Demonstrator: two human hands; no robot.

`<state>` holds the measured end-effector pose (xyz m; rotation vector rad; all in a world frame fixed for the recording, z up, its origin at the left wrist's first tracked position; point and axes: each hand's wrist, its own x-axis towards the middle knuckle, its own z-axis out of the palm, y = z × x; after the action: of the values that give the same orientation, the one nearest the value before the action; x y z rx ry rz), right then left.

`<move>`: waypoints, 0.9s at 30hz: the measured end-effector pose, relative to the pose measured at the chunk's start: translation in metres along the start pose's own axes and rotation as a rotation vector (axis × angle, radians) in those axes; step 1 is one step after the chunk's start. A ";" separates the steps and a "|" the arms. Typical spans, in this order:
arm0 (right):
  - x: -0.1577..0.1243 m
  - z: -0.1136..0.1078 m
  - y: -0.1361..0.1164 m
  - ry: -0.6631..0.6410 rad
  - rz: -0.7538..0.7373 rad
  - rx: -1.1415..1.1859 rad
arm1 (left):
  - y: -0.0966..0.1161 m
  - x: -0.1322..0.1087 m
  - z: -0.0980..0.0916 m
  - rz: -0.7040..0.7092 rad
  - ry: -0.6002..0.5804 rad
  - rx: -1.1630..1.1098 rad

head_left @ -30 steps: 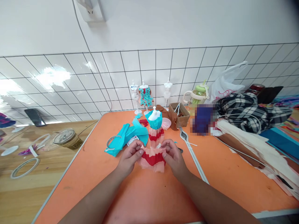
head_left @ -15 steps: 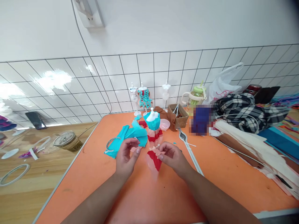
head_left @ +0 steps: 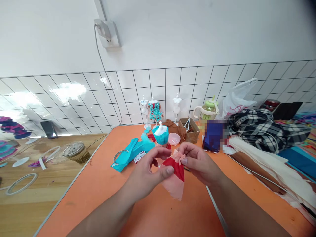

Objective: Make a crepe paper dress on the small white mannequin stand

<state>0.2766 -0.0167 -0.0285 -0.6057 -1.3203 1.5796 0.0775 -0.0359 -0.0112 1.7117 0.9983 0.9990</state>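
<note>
Both hands are up over the mid of the orange tabletop (head_left: 98,184) w/ the red-pink crepe piece (head_left: 176,179) held btwn them, clear of the surface. My right hand (head_left: 199,163) is closed in a tight pinch, thumb + forefinger on the gathered pink top of the piece; the other fingers are curled in. My left hand (head_left: 148,171) is also closed on it, thumb pad pressing the red band at its left side against the forefinger, w/ the rest of the hand loosely cupped. The piece's long axis runs from that bunched top, pointing to the far edge, down to the loose pale-pink hem, which hangs toward the near edge and tips a bit to the right. So the gather sits at my right fingertips and the free hem drops below and btwn both hands. Both are touching it, but the right hand has the end that carries it. Just past my fingers toward the far edge stands the small mannequin (head_left: 161,133) w/ a teal top, partly hidden behind my left hand, so I can't see its lower part. Teal crepe (head_left: 134,149) and a tape ring (head_left: 119,154) lie left of it, a pink dish (head_left: 174,139) and a cardboard box (head_left: 189,126) to its right, and more mannequins (head_left: 154,110) are at the far edge by the tiles.
</note>
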 end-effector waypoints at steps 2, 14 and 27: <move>0.002 0.002 -0.005 -0.017 -0.062 -0.072 | 0.002 0.002 0.000 -0.067 -0.010 -0.133; 0.009 0.017 -0.025 -0.049 -0.268 -0.628 | 0.002 0.006 -0.031 -0.249 -0.166 -0.300; 0.010 0.022 -0.012 0.097 -0.293 -0.565 | -0.003 0.008 -0.046 -0.300 -0.203 -0.303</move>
<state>0.2583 -0.0183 -0.0089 -0.7747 -1.7037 0.9242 0.0375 -0.0145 -0.0001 1.3367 0.8882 0.7233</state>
